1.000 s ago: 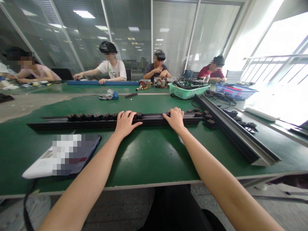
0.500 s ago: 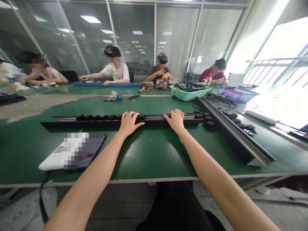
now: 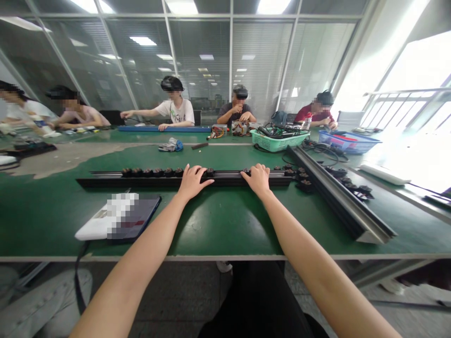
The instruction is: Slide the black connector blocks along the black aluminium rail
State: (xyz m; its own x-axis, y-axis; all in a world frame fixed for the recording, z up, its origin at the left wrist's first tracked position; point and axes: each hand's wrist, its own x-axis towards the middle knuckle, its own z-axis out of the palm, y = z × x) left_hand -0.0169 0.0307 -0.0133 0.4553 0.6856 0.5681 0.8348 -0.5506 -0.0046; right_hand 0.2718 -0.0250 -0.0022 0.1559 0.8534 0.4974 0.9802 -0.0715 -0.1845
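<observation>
A long black metal rail (image 3: 158, 182) lies crosswise on the green table in front of me. Small black socket-like modules (image 3: 158, 172) stand in a row along its left half. My left hand (image 3: 192, 182) is closed over the rail near its middle, fingers curled over the far side and thumb along the front. Just right of its fingers sits another module (image 3: 210, 172). Farther right, my right hand (image 3: 259, 179) is closed over the same rail, its thumb and fingers around a small dark module (image 3: 245, 172) that is mostly hidden.
A second long rail (image 3: 338, 197) lies slanted at right, with loose black modules (image 3: 303, 186) beside it. A white device and dark tablet (image 3: 136, 218) lie at front left. Behind are a green basket (image 3: 278, 141) of cables, a blue basket (image 3: 350, 142), a cloth (image 3: 171, 145) and several people.
The camera view has tilted up and turned slightly left. Both hands keep their places on the rail, with no clear movement of the modules.
</observation>
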